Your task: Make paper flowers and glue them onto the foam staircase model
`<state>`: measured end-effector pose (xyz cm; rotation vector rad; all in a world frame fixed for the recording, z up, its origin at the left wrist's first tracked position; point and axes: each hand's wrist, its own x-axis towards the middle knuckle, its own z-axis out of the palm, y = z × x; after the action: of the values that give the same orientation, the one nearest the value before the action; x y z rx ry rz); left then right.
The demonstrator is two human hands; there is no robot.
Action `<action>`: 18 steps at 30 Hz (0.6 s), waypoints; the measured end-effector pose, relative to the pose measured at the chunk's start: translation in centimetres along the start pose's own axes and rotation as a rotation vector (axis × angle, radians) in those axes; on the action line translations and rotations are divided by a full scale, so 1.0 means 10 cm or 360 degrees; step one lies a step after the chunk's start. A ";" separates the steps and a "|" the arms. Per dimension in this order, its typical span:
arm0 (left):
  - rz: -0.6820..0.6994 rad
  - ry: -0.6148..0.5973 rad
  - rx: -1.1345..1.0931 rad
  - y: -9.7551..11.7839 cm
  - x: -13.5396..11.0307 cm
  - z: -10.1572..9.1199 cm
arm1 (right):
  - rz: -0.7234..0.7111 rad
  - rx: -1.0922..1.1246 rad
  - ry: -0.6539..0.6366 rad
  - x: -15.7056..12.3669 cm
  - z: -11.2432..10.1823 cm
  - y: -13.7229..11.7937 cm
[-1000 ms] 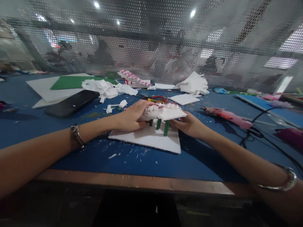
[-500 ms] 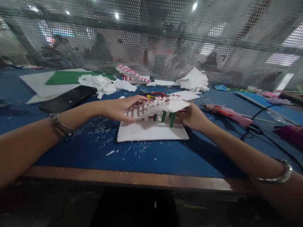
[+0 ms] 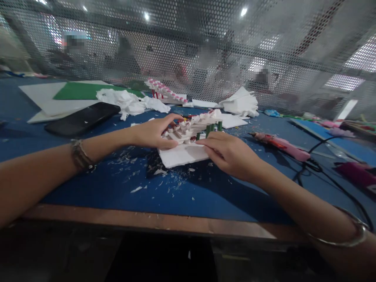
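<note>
White ridged model (image 3: 196, 124) is clasped by half-open left fingers (image 3: 169, 144), bunched right fingers (image 3: 216, 143) alongside, grip unclear.

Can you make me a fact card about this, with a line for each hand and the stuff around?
Left hand: holds the left end of the white model
Right hand: at the model's front, grip unclear
Model parts: green posts, white base
Left side: black phone
Right side: pink tool
Behind: pink-and-white model
Table: blue, littered with white scraps
</note>
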<state>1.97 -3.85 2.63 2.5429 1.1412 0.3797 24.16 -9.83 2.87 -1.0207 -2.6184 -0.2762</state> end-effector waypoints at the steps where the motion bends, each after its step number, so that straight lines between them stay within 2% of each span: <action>1: 0.0007 0.0004 0.0003 0.01 0.00 0.01 | 0.0051 0.0006 -0.0050 0.02 0.02 -0.01; 8: 0.0045 0.0010 0.0044 0.06 -0.01 0.02 | 0.0237 0.0081 -0.0241 0.08 0.10 -0.03; 14: 0.0036 0.0020 0.0065 0.06 -0.01 0.03 | 0.0295 0.0093 -0.0245 0.10 0.12 -0.06; 18: 0.0048 0.0021 0.0064 0.05 -0.01 0.03 | 0.0286 0.0154 -0.0180 0.09 0.11 -0.05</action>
<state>2.38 -4.26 2.60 2.5990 1.1273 0.3853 22.97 -9.35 2.16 -1.2613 -2.5863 -0.0505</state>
